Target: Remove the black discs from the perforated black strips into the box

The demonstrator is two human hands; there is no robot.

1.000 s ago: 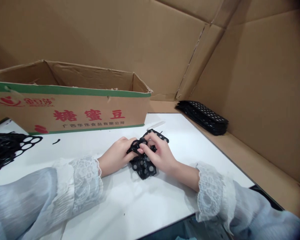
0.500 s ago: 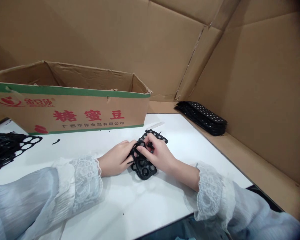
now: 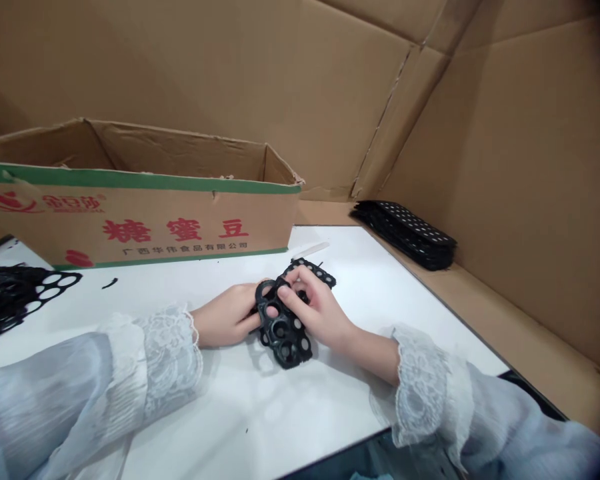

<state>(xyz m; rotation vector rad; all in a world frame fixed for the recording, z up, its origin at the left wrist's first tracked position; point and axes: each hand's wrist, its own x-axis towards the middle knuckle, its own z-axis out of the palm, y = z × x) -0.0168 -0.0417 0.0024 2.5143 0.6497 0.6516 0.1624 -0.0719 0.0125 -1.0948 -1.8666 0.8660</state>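
Note:
A black rubbery sheet with round holes [image 3: 287, 347] is between my hands over the middle of the white table. My left hand [image 3: 229, 315] grips its left side, with some fingers behind the sheet and a fingertip showing through a hole. My right hand [image 3: 323, 310] is closed, thumb and forefinger pinching the sheet's upper part. Black perforated material [image 3: 323, 272] also shows just beyond my right fingers; whether it is one piece with the held sheet I cannot tell. A thin pale strip [image 3: 311, 251] lies behind it.
A large open cardboard box [image 3: 190, 227] with red lettering stands at the back left. Black ring-holed pieces [image 3: 10, 293] are heaped at the left, near a small black scrap [image 3: 110, 283]. Perforated black sheets [image 3: 405, 233] are stacked at the right, beside the cardboard wall [image 3: 530, 200].
The held sheet has turned and shifted slightly, so more of its ringed upper left part shows. My right hand's fingers have drawn closer together; both hands keep their hold.

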